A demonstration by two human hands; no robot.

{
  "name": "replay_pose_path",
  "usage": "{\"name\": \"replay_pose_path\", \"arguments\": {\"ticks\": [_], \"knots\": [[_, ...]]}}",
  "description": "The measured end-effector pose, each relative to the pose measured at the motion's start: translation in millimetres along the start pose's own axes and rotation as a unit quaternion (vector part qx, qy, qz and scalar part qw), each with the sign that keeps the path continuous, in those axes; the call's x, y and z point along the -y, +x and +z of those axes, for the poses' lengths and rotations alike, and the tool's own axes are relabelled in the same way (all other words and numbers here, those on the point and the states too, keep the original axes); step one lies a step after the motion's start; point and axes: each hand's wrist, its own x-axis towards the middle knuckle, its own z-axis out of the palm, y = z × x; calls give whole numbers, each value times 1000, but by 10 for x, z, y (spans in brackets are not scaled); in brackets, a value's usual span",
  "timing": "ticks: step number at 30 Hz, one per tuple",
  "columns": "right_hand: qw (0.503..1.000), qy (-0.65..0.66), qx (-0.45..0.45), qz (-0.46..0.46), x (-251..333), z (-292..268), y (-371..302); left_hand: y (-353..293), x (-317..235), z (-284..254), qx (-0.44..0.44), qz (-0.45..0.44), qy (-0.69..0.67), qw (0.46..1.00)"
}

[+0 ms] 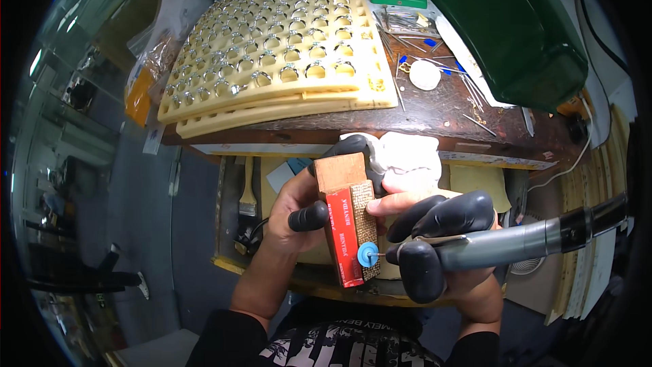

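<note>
Here, wooden block (341, 175) gripped by left hand (290, 214) (probably stiff, light; best held at bare end); grey handpiece (499, 246) clasped in right hand (448, 221).

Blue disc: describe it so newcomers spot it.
Find the dark wooden bench; below it, a grey handpiece enters from the right. The blue disc sits at its left tip, seen over a red and gold block: round and light blue, unlike the straight-edged block.

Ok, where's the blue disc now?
Head view, right of and below centre: the blue disc tips the grey handpiece in the right hand, at the lower end of the red-labelled block.
</note>
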Motion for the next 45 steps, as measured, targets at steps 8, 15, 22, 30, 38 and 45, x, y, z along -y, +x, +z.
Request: {"name": "replay_pose_path", "arguments": {"ticks": [8, 15, 22, 30, 38, 45], "knots": [[999, 24, -26, -17, 1, 23, -30, 14, -6, -15, 15, 5, 1, 1000], [998, -43, 9, -49, -49, 16, -15, 19, -7, -16, 20, 0, -8, 1000], [997, -14, -53, -56, -42, 45, -18, 32, -20, 42, 22, 0, -39, 999], [973, -142, -83, -161, -71, 0, 89, 17, 24, 34, -17, 23, 0, 1000], [969, -141, -79, -186, -70, -17, 119, 30, 16, 80, -26, 21, 16, 999], [958, -175, -80, -213, -112, -17, 135, 34, 16, 92, -32, 26, 2, 999]]}}
